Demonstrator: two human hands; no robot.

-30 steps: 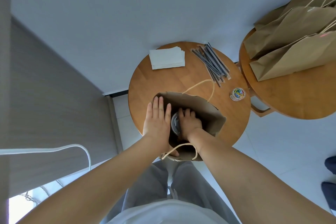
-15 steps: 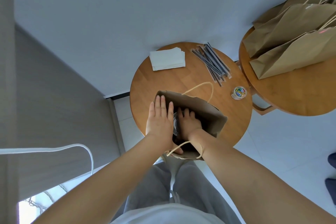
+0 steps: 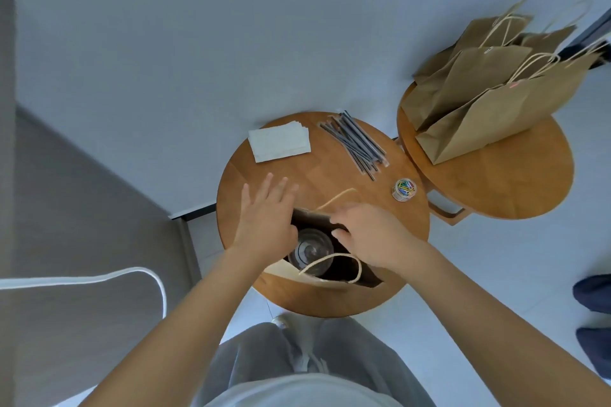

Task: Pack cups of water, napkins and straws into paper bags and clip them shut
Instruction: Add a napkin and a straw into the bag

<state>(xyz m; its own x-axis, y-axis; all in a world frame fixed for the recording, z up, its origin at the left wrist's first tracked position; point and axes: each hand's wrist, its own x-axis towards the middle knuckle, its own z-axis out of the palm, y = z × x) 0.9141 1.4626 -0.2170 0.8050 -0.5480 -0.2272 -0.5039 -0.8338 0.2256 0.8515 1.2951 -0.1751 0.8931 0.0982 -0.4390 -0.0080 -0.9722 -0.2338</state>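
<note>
- Now the right hand (image 3: 370, 235) had come out of the open paper bag (image 3: 334, 278); half a second earlier it was still down inside, on the cup of water (image 3: 309, 251).
- So the cup stood alone in the bag, upright, and this step seemed done; napkins and straws were still missing from it.
- The left hand (image 3: 264, 218) had lifted from the bag's rim and hovered with its fingers spread apart, holding nothing.
- The right hand's fingers were loosely curled at the far rim; whether they pinched the paper, I cannot tell.
- From the left hand, the napkins (image 3: 279, 141) lay at 12 o'clock on the desk (image 3: 330, 172), near.
- The straws (image 3: 355, 142) lay at about 1 o'clock, and the jar of clips (image 3: 404, 189) at 3 o'clock, apart.
</note>
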